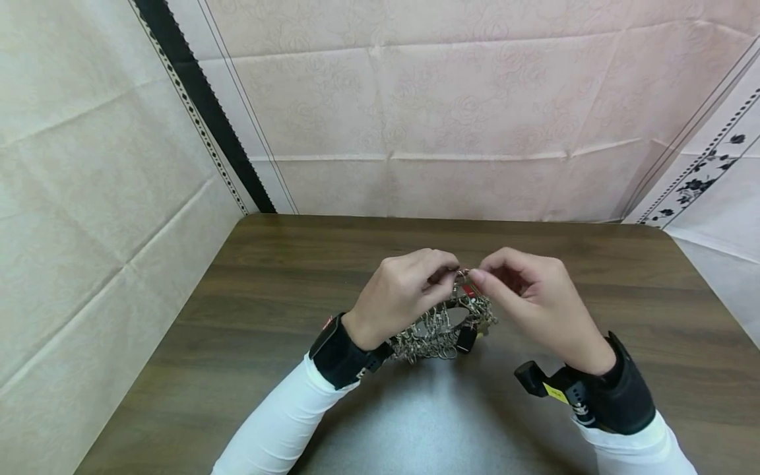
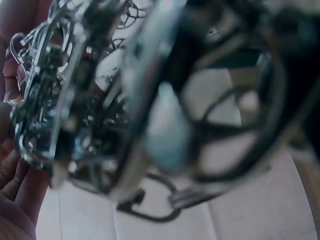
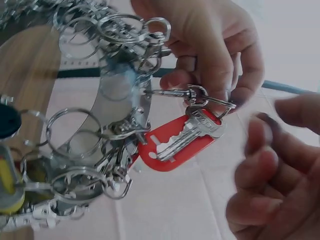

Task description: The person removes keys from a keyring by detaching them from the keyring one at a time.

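My left hand (image 1: 406, 284) is above the far-middle part of the table. It pinches a small key ring (image 3: 220, 104) that carries a silver key (image 3: 185, 137) and a red key tag (image 3: 167, 162). That key ring hangs on a swivel clasp (image 3: 172, 93) joined to a round metal rack (image 1: 436, 333) crowded with clasps and split rings. To the right, my right hand (image 1: 537, 300) hovers beside the key, fingers loosely bent and holding nothing. In the left wrist view the clasps (image 2: 65, 100) are blurred and hide most of the left hand.
A black tag (image 1: 466, 339) hangs at the rack's near right side, with a yellow-and-grey item (image 3: 9, 185) close by. The brown wooden table (image 1: 249, 369) reaches back to hanging pale cloths (image 1: 475, 119).
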### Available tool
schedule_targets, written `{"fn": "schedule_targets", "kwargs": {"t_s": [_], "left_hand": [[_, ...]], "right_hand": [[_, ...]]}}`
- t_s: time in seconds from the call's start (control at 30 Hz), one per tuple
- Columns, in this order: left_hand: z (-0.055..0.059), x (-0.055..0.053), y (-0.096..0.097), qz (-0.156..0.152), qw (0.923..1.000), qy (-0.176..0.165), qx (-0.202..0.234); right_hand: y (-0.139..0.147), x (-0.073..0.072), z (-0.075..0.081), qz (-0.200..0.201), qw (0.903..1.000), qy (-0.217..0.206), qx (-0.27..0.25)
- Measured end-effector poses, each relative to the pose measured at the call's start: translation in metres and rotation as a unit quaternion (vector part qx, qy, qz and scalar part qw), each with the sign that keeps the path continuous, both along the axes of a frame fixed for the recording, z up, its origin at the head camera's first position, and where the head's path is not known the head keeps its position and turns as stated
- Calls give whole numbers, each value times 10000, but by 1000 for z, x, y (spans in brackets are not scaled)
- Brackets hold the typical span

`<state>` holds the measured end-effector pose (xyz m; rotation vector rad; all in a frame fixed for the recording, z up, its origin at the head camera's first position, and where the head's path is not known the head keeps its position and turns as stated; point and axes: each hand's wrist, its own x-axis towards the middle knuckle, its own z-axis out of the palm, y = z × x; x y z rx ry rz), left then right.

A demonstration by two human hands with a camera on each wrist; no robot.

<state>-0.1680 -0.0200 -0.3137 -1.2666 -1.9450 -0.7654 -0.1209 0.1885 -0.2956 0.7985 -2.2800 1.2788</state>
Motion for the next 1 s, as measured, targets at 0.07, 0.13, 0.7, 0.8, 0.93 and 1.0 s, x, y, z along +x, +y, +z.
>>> {"fn": "schedule_targets", "kwargs": {"t_s": [0.07, 0.13, 0.7, 0.8, 0.93, 1.0], "left_hand": [[0, 0, 0, 25, 9999, -77, 85], [0, 0, 1, 16, 9997, -152, 163], [-2, 4, 1, 68, 9966, -607, 553], [-2, 4, 1, -27, 9944, -829, 647], [1, 3, 1, -289, 9902, -1165, 711], [2, 3, 0, -426, 9878, -1324, 694]], "right_hand": [[-2, 0, 0, 2, 9993, -127, 366], [-4, 0, -1, -19, 9983, -218, 544], [-22, -1, -15, 339, 9940, -829, -629], [-24, -1, -16, 345, 9939, -753, -728], [-24, -1, -15, 236, 9954, -497, -787], [-23, -1, -14, 169, 9958, -390, -816]]}}
